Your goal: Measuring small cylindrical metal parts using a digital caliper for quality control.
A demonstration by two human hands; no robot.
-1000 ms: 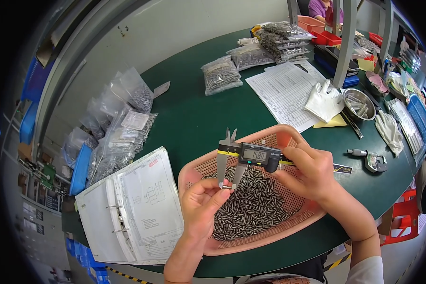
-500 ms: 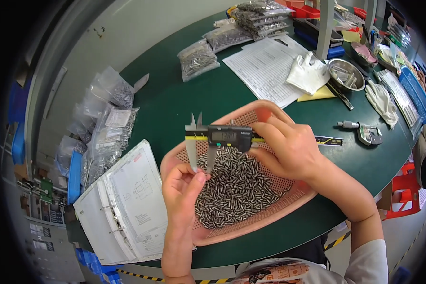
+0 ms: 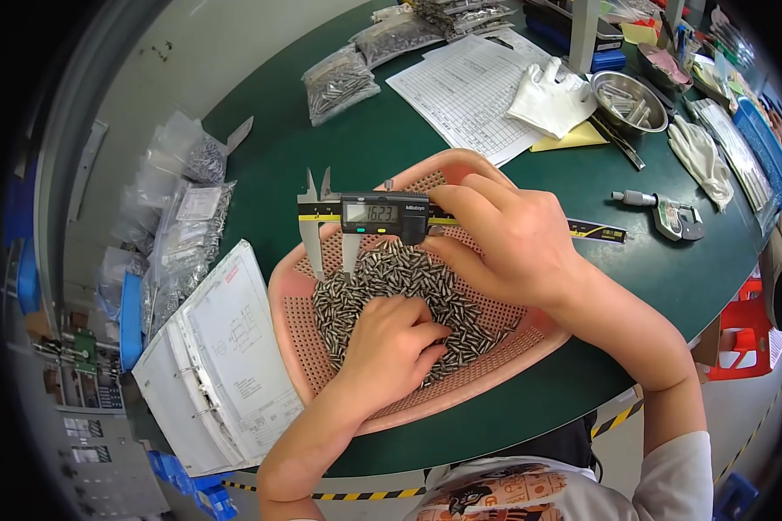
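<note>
**Hands over a tray of small metal pins**

Here, at the far left of the frame, a heap of clear bags (image 3: 178, 234) of metal parts lies piled too thickly to count. Below it one open ring binder (image 3: 213, 356) runs toward the lower left. At the centre sits one pink perforated tray (image 3: 308, 339) on the green table (image 3: 261, 139), filled with small metal pins (image 3: 382, 273), far too many to count. The left hand (image 3: 389, 343) rests palm-down on the pile with fingers curled in; whether it pinches a pin is hidden beneath it. Above, one digital caliper (image 3: 382, 213) lies crosswise over the tray, its jaws pointing down into the pins. The right hand (image 3: 504, 239) is closed round the caliper's beam, covering its middle; the beam's end shows again past the wrist. In the upper right lie one printed sheet (image 3: 469, 91), two white gloves (image 3: 552, 82), one steel bowl (image 3: 630, 95) and one micrometer (image 3: 669, 213).
</note>
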